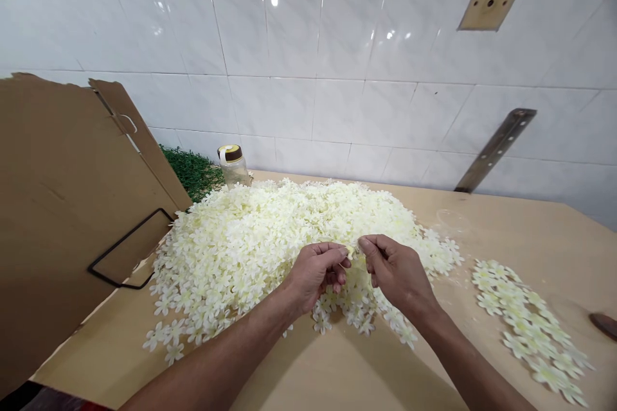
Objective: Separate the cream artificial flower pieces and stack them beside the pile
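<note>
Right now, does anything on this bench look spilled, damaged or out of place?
Nothing looks spilled. The cardboard box at the left has a ragged, torn flap. On the wall, a metal bracket hangs slanted. Both hands, left hand and right hand, pinch one flower over the heap of white fabric flowers.

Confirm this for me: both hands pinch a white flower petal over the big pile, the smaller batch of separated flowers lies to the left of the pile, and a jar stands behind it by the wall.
One detail is wrong. The head view shows the smaller batch of flowers to the right of the big pile, not the left. The rest holds: the left hand and right hand pinch a petal over the pile, and the jar stands behind it by the wall.
</note>
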A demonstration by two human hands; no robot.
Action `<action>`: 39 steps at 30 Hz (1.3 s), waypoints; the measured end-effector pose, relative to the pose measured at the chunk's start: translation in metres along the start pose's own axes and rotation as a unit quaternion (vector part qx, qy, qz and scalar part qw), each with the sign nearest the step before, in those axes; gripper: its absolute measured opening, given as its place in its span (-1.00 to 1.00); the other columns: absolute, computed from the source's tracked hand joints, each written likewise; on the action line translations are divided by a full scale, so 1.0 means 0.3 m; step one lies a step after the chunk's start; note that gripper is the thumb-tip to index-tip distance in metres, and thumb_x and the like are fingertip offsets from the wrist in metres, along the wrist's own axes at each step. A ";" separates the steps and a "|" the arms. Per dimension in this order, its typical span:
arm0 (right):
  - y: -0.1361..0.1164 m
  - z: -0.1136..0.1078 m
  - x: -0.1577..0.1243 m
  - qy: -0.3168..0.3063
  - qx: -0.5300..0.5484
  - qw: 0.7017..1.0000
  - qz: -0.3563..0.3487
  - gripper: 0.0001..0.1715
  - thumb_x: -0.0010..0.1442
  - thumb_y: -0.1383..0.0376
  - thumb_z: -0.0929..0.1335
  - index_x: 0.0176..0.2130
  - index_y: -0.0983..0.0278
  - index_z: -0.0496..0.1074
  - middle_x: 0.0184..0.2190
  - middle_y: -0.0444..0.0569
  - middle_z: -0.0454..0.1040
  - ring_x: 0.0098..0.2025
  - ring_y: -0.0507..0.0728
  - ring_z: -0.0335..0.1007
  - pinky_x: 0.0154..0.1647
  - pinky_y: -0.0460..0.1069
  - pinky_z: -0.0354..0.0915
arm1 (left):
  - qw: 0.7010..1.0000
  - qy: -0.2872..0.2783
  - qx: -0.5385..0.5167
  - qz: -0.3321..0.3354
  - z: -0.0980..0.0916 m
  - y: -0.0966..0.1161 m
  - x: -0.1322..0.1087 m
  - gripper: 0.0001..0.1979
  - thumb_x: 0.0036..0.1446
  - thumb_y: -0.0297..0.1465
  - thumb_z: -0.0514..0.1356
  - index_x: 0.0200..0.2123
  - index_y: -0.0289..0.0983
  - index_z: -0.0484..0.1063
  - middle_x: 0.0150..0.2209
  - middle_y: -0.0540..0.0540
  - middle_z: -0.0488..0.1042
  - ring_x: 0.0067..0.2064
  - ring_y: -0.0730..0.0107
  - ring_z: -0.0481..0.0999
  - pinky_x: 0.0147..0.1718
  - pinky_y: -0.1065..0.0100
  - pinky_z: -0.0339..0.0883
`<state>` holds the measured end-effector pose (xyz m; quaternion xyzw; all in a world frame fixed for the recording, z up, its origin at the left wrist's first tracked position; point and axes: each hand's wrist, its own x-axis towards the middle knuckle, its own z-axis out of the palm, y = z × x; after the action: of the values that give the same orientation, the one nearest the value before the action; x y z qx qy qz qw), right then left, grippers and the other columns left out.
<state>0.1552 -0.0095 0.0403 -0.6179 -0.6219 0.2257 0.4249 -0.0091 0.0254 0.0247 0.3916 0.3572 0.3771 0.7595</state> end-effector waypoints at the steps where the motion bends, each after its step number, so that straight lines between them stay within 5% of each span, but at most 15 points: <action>1: -0.003 -0.003 0.001 -0.001 0.024 1.000 0.016 -0.54 0.29 -0.05 0.27 -0.38 0.24 0.42 -0.62 -0.16 0.35 -0.69 0.03 0.28 -0.67 -0.07 0.22 | 1.000 0.007 -0.004 0.001 -0.002 0.001 0.002 -0.72 -0.09 -0.25 0.38 -0.47 -0.34 0.43 -0.43 -0.06 0.46 -0.59 0.56 0.36 -0.68 0.46 0.16; 7: -0.005 -0.037 0.021 -0.025 0.161 0.984 0.076 -0.54 0.25 -0.09 0.31 -0.32 0.26 0.40 -0.53 -0.11 0.46 -0.65 0.02 0.35 -0.60 -0.06 0.34 | 0.997 0.031 -0.040 0.053 -0.024 0.025 0.009 -0.80 -0.07 -0.34 0.34 -0.44 -0.35 0.45 -0.39 -0.11 0.49 -0.55 0.52 0.40 -0.64 0.45 0.22; 14: -0.008 -0.017 0.010 -0.076 0.101 0.991 0.052 -0.61 0.25 -0.03 0.33 -0.26 0.25 0.43 -0.55 -0.13 0.44 -0.59 0.04 0.39 -0.58 -0.06 0.39 | 0.997 -0.014 -0.060 0.042 -0.027 0.041 0.004 -0.82 -0.01 -0.39 0.33 -0.35 -0.36 0.44 -0.27 -0.22 0.54 -0.41 0.34 0.56 -0.53 0.43 0.34; 18: -0.009 -0.005 0.005 -0.084 0.108 0.989 0.052 -0.64 0.18 0.01 0.40 -0.25 0.25 0.43 -0.49 -0.10 0.44 -0.48 0.09 0.45 -0.57 -0.04 0.43 | 0.997 -0.026 -0.060 0.039 -0.032 0.034 0.006 -0.84 0.00 -0.40 0.31 -0.36 -0.36 0.42 -0.31 -0.17 0.51 -0.45 0.40 0.53 -0.55 0.45 0.32; 25: 0.006 -0.015 0.020 -0.113 0.207 0.965 0.112 -0.41 0.06 0.03 0.49 -0.04 0.30 0.38 -0.27 0.03 0.47 -0.43 0.09 0.43 -0.62 -0.03 0.41 | 0.996 -0.040 -0.075 0.033 -0.033 0.027 0.005 -0.85 -0.01 -0.41 0.28 -0.36 -0.33 0.41 -0.39 -0.09 0.47 -0.49 0.41 0.51 -0.58 0.45 0.31; 29: 0.012 -0.026 0.028 -0.162 0.210 0.958 0.113 -0.53 0.08 0.02 0.48 -0.17 0.31 0.48 -0.51 -0.12 0.39 -0.53 0.03 0.33 -0.60 -0.06 0.34 | 0.995 -0.033 -0.081 0.046 -0.026 0.040 0.000 -0.87 -0.01 -0.42 0.28 -0.38 -0.33 0.40 -0.45 -0.06 0.45 -0.50 0.41 0.50 -0.59 0.45 0.31; 35: -0.003 -0.047 0.036 -0.108 0.171 0.971 0.131 -0.57 0.03 -0.01 0.50 -0.44 0.28 0.43 -0.65 -0.22 0.28 -0.67 -0.04 0.22 -0.63 -0.11 0.12 | 0.994 0.028 -0.085 0.060 -0.040 0.071 0.010 -0.88 -0.05 -0.46 0.24 -0.38 -0.34 0.38 -0.29 -0.20 0.56 -0.54 0.47 0.45 -0.61 0.46 0.27; 39: -0.005 -0.060 0.030 -0.126 0.172 0.968 0.129 -0.54 0.09 -0.04 0.45 -0.48 0.29 0.43 -0.67 -0.21 0.28 -0.66 -0.05 0.19 -0.60 -0.10 0.09 | 0.995 0.029 -0.080 0.053 -0.047 0.065 0.016 -0.88 -0.04 -0.44 0.25 -0.39 -0.33 0.37 -0.28 -0.22 0.57 -0.55 0.48 0.44 -0.62 0.46 0.25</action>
<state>0.1699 -0.0053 0.0536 -0.5771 -0.5371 0.4582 0.4106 -0.0244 0.0421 0.0340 0.3370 0.3267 0.4552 0.7567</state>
